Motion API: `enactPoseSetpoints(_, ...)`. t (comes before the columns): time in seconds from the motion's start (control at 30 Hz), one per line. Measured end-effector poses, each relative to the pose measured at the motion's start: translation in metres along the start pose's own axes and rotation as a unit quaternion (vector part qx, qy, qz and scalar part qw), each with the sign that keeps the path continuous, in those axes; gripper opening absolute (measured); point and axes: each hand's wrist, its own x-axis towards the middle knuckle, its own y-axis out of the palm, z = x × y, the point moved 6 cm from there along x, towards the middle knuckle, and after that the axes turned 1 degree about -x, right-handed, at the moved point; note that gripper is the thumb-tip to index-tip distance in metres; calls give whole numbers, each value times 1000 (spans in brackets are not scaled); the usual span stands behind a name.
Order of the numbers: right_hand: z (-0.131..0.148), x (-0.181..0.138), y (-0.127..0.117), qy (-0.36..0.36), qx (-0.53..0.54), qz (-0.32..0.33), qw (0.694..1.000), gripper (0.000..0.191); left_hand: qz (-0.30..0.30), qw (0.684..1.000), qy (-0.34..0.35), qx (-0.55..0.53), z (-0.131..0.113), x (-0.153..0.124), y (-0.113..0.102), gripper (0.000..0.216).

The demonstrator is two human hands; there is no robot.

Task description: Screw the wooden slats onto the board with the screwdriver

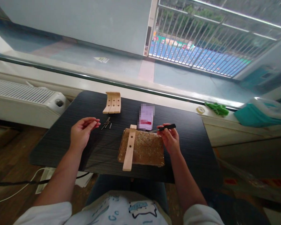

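My right hand point(169, 139) is closed on a black-handled screwdriver point(165, 127) whose shaft points left over a brown perforated board point(147, 150). A pale wooden strip point(129, 147) with holes lies lengthwise across the board's left side. My left hand point(82, 132) hovers palm up over the black table point(103, 147), fingers curled together in a pinch beside several small dark screws point(106, 124); whether it holds one I cannot make out. A stack of wooden strips point(112, 102) lies further back.
A small blurred card or phone point(146, 117) lies behind the board. A white radiator point(23, 100) stands to the left. On the sill at right are a tape roll point(200, 109), a green cloth point(218, 108) and a teal bag point(259, 114). Cables point(18, 187) run on the floor.
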Motion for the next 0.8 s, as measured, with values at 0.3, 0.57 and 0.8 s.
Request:
enactPoseSetpoints(0.3,-1,-1,-1,-4,-17,11,1000,23,42,998,-50,-24,-2,-21,29,28)
enactPoseSetpoints(0.57,1,-3,1,0,-37,3,999,27,145,987,-75,6,-6,-43,72,20)
enactPoseSetpoints(0.8,2,-5,2,4,-45,-7,999,25,190,971,-135,62,2,-54,90,34)
